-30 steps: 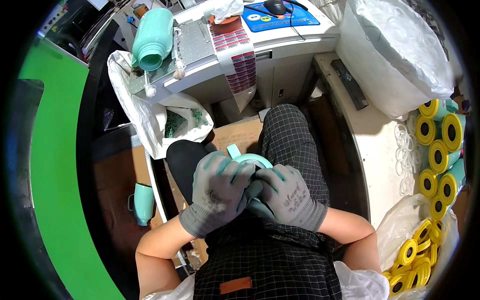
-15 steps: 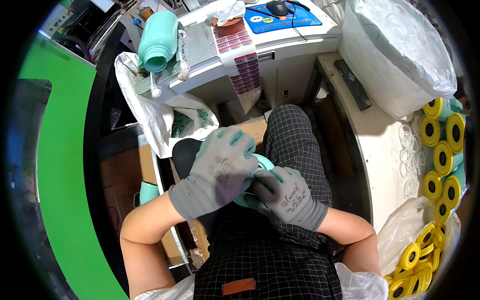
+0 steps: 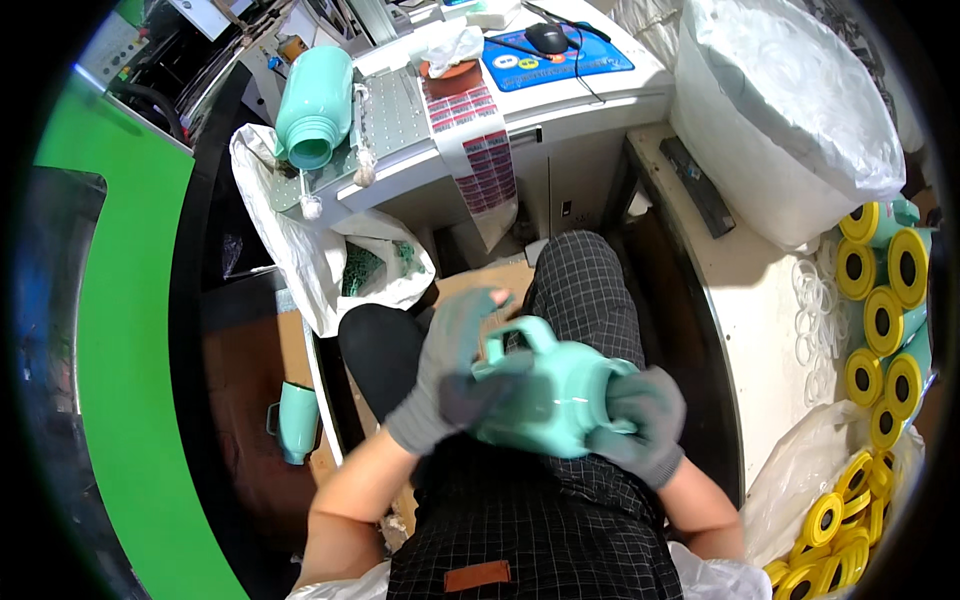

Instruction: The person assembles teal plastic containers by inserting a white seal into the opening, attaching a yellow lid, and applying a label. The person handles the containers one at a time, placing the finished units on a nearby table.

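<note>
A turquoise jug (image 3: pixel 545 400) with a loop handle lies sideways above my lap, its threaded mouth toward the right. My gloved left hand (image 3: pixel 450 365) is closed round the bottom end of the jug, beside the handle; its fingers are smeared by motion. At the mouth, my gloved right hand (image 3: pixel 645 420) grips the rim, with some fingers at the opening. Whether the right hand also holds something small cannot be made out.
A second turquoise bottle (image 3: pixel 317 105) lies on the perforated bench at the back left. Another handled jug (image 3: pixel 297 425) sits in a carton at left. White rings (image 3: pixel 815 320), yellow-lidded bottles (image 3: pixel 908 268) and a bag of yellow lids (image 3: pixel 825 520) are at right.
The jug has come up from between my hands and turned sideways, mouth to the right. My left hand has moved lower and my right hand has shifted right to the mouth.
</note>
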Demonstrator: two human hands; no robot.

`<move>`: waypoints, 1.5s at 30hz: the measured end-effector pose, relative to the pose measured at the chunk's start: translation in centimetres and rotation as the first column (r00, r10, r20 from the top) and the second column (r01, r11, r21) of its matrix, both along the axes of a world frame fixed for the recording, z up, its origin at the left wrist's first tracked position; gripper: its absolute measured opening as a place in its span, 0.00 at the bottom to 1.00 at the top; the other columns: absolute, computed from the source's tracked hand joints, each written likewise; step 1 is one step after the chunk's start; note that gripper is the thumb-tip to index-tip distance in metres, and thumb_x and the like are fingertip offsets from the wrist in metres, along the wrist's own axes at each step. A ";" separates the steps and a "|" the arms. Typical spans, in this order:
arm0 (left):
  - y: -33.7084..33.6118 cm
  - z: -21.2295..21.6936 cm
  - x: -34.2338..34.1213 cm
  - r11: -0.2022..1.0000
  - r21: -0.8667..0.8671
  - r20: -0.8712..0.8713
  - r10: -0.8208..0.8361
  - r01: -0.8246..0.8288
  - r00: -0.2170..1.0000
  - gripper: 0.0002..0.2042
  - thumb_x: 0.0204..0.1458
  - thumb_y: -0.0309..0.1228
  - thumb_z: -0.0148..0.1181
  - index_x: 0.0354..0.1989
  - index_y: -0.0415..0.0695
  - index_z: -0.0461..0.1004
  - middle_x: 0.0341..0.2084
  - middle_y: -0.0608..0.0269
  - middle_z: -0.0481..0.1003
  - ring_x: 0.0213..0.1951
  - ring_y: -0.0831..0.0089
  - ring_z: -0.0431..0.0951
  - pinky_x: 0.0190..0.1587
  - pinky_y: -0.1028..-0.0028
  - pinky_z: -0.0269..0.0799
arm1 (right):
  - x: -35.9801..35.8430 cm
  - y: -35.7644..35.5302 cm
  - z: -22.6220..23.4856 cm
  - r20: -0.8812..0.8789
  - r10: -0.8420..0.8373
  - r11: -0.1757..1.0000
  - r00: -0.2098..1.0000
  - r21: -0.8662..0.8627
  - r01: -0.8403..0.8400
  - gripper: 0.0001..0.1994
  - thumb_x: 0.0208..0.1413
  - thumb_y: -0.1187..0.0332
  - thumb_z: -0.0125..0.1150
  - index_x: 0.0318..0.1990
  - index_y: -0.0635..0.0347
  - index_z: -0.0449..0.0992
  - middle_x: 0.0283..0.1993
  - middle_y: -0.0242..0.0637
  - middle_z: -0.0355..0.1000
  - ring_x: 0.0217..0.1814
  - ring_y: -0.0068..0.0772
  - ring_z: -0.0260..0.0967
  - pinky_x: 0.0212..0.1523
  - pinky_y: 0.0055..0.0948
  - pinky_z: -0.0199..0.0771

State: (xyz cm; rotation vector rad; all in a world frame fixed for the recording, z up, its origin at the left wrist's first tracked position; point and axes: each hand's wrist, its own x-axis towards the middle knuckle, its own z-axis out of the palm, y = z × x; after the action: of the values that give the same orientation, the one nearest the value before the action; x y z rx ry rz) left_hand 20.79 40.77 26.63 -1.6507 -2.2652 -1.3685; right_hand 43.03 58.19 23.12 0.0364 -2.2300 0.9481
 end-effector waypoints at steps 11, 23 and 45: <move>2.8 0.5 -1.0 1.000 0.020 0.111 0.002 -0.004 0.994 0.21 0.60 0.32 0.65 0.59 0.36 0.73 0.55 0.52 0.77 0.55 0.64 0.79 0.58 0.66 0.76 | 8.3 2.5 -1.9 0.340 0.121 0.123 0.933 -0.938 0.325 0.41 0.67 0.39 0.52 0.72 0.69 0.57 0.46 0.52 0.79 0.26 0.37 0.80 0.19 0.25 0.79; 12.2 -17.3 -21.5 0.908 -0.046 0.766 0.300 -0.417 0.568 0.22 0.50 0.24 0.71 0.54 0.39 0.73 0.34 0.64 0.79 0.32 0.76 0.77 0.35 0.73 0.75 | 5.6 1.7 -5.1 0.311 -0.412 0.782 0.856 -0.362 0.508 0.61 0.52 0.44 0.73 0.80 0.68 0.37 0.81 0.56 0.45 0.81 0.50 0.49 0.77 0.45 0.53; 8.0 -10.7 -12.9 0.788 0.317 0.307 0.442 -0.528 0.843 0.10 0.51 0.21 0.71 0.42 0.39 0.82 0.43 0.57 0.78 0.41 0.67 0.81 0.44 0.72 0.77 | 4.1 -1.0 -5.1 0.246 -0.383 0.758 0.891 -0.467 0.455 0.57 0.46 0.69 0.74 0.80 0.65 0.39 0.76 0.51 0.53 0.75 0.45 0.60 0.72 0.43 0.65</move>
State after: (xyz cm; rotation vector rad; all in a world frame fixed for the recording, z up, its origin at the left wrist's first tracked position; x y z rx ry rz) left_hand 7.90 48.72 15.90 -0.7455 -2.1054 -1.7546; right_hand 47.10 57.15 18.03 -0.7698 -1.8989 1.2761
